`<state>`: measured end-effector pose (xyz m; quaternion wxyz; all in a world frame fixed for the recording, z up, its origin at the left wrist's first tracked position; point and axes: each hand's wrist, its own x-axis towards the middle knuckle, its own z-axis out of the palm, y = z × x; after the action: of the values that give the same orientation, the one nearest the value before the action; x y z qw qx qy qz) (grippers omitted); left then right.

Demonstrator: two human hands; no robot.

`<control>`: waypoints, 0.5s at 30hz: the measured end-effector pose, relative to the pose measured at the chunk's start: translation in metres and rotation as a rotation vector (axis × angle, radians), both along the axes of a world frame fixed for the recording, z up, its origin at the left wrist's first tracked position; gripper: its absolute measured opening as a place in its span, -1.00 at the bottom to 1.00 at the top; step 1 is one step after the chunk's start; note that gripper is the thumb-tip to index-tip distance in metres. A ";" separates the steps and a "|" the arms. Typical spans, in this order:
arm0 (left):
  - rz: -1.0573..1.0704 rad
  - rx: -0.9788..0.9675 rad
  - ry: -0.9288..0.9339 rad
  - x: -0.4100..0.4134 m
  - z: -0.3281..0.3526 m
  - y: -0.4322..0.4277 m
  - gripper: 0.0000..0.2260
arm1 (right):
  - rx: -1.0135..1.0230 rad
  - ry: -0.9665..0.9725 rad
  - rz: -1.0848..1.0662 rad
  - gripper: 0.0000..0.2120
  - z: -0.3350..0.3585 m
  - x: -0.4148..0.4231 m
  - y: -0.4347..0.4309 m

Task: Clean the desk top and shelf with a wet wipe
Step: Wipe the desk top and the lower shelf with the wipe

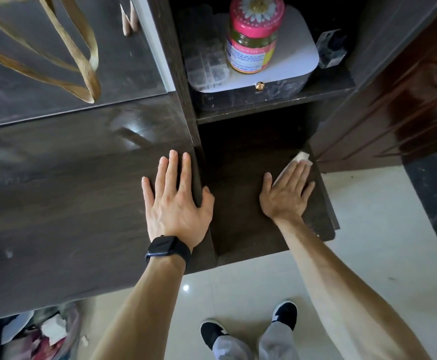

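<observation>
The job looks roughly mid-way, by my reading. The desk top (69, 190) carries broad smeared streaks and a damp-looking sheen near its middle, which suggests it has had a pass; a few pale specks remain toward its left edge, though in this light I cannot tell whether they are dust or glare. The work now sits on the lower shelf (238, 209), the open dark board to the right of the desk top. The upper shelf (277, 110) above it holds a pink-lidded jar (253, 35) standing on a white-topped box (300, 53), and its front edge shows light flecks; I judge it not yet wiped, and those things would need lifting out first.

The right hand (287, 193) lies flat on the lower shelf, fingers straight and spread, pressing down rather than gripping. The wet wipe (301, 158) is trapped under those fingers; only its white far end shows, poking out just past the fingertips toward the shelf's back right corner, hard by the side wall. The near part of the shelf, on the wrist side of the hand, lies behind the wipe.

The left hand (177, 201) rests palm-down on the desk top at its right edge, fingers extended, thumb dropped over the edge beside the shelf opening; it holds nothing and seems to serve as a brace.
</observation>
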<state>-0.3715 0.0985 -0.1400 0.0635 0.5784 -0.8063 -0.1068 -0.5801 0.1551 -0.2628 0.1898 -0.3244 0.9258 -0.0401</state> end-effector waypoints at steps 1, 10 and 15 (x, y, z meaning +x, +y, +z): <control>0.002 0.002 0.003 -0.001 0.001 0.001 -0.36 | -0.001 -0.008 -0.020 -0.23 0.002 0.015 0.020; 0.006 -0.009 0.005 0.001 0.004 0.005 -0.37 | 0.013 0.084 0.434 -0.29 0.002 0.035 -0.005; 0.012 -0.017 0.013 -0.001 -0.002 0.007 -0.37 | 0.038 0.037 0.114 -0.24 -0.004 -0.010 0.005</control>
<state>-0.3721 0.1050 -0.1417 0.0743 0.5821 -0.8031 -0.1031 -0.5901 0.1598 -0.2663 0.1809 -0.3734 0.9098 -0.0055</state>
